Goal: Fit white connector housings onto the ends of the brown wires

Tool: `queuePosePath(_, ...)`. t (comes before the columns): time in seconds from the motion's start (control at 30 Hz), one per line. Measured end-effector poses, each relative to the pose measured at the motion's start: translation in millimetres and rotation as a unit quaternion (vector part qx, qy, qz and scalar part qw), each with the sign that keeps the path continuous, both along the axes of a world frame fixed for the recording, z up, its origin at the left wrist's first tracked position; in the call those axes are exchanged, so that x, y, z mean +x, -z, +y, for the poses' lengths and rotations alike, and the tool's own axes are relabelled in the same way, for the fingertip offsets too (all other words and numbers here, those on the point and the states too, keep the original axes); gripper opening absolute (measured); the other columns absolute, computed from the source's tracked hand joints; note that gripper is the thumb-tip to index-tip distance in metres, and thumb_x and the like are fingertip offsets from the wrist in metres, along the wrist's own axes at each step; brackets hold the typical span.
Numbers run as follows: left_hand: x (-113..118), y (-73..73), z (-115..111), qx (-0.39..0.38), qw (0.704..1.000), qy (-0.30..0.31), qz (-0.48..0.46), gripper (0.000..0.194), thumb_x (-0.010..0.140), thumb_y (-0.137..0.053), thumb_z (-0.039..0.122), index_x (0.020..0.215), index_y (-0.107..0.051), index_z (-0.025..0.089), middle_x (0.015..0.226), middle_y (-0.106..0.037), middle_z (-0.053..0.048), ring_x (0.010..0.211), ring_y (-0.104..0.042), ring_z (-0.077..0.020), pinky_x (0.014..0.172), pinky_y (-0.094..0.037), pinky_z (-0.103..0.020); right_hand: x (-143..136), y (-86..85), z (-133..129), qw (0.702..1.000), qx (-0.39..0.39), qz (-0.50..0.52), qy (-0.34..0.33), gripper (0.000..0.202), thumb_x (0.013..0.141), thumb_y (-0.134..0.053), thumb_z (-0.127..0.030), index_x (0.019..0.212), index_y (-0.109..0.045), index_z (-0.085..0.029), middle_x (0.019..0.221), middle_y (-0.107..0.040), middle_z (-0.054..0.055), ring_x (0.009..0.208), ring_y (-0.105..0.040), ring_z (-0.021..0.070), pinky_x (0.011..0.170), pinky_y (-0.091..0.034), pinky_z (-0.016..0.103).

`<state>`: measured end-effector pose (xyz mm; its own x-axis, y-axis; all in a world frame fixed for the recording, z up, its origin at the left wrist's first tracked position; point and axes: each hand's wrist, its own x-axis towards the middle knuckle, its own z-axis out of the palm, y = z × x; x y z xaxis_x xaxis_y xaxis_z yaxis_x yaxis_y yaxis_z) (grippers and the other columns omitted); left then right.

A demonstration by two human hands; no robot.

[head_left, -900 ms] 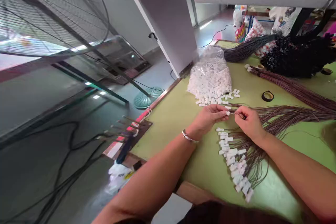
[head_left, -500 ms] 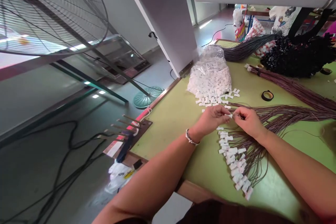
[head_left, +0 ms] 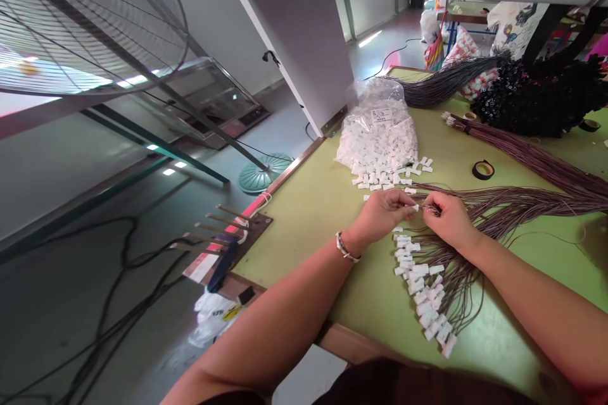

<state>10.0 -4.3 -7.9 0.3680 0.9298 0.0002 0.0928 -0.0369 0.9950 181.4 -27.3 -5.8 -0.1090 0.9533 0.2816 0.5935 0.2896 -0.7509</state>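
While a wire fan guard (head_left: 95,25) fills the upper left, a round green base (head_left: 266,172) stands on the floor beyond the edge of the green desk (head_left: 304,215). A rack of metal prongs (head_left: 228,225) sits at that edge, with white cord looped beside it. Farther right, a clear plastic bag (head_left: 380,126) full of white pieces lies on the desk, and loose white pieces (head_left: 377,180) are spread along its near side. Just in front of them is the left hand (head_left: 384,215), a bracelet (head_left: 346,248) on its wrist; thumb and fingers are closed in a pinch on a small white connector (head_left: 415,207). The connector shows at the fingertips, on the side facing the right hand. Nearer the body, white connectors on brown wires (head_left: 427,300) lie in an overlapping, slanting row, below and between the two hands. The right hand (head_left: 450,220) is closed around thin wire ends (head_left: 431,209), which point toward the connector; whether they touch it, I cannot tell. Past the right hand, a long wire bundle (head_left: 517,205) runs off to the right, a roll of black tape (head_left: 483,169) lies behind it, and a heap of shiny black material (head_left: 536,101) rests at the far right
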Motion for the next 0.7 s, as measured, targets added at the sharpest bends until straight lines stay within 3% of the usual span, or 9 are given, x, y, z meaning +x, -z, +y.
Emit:
queuePosePath(0.4,5.2,3.5,-0.9,0.01,0.999,0.014,0.032,0.006,0.07,-0.065,0.015,0.074,-0.068,0.012,0.062,-0.065,-0.002,0.058,-0.061,-0.0108,0.059,-0.051,-0.023,-0.4,2.9,-0.2,0.999,-0.009,-0.037,0.004,0.007,0.066,-0.05,-0.019,0.059,-0.053,-0.018,0.05,-0.05,-0.002,0.049,-0.041,0.0101,0.05,-0.032,0.022)
queuePosePath(0.7,1.8,6.6,1.3,0.169,0.983,-0.007,0.072,0.004,0.073,-0.064,0.016,0.071,-0.066,0.016,0.077,-0.068,-0.004,0.073,-0.061,-0.0134,0.07,-0.05,-0.026,-2.3,0.1,2.7,0.997,-0.068,0.034,-0.008,0.008,0.064,-0.049,-0.023,0.058,-0.047,-0.018,0.05,-0.039,-0.005,0.05,-0.033,0.0092,0.049,-0.028,0.022)
